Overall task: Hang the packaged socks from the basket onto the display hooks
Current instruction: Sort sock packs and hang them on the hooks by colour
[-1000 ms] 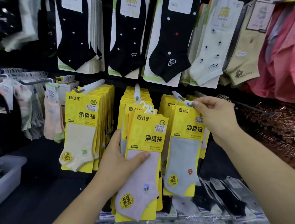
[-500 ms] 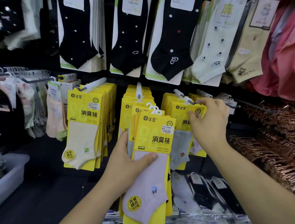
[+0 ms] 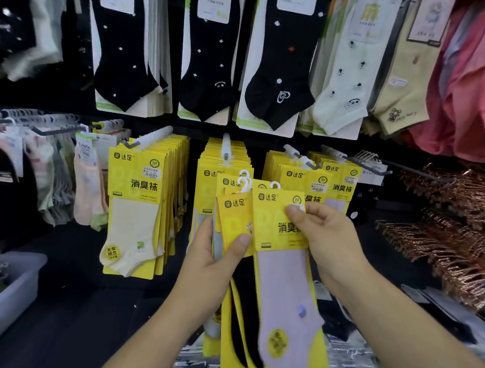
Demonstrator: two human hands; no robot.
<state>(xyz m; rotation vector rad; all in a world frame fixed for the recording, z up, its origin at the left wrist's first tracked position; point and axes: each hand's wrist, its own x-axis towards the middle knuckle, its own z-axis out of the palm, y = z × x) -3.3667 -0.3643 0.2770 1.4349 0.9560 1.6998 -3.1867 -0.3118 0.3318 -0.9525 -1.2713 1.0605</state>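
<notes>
Sock display wall [image 3: 76, 104]; left hand [image 3: 214, 266] grips yellow packs [image 3: 232, 220], right hand [image 3: 326, 242] pinches lilac-sock pack [image 3: 285, 289] labelled 达足, seemingly 消臭袜

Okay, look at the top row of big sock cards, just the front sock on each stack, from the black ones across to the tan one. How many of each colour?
Black socks: 3
Pale cream sock: 1
Tan sock: 1
Total: 5
</notes>
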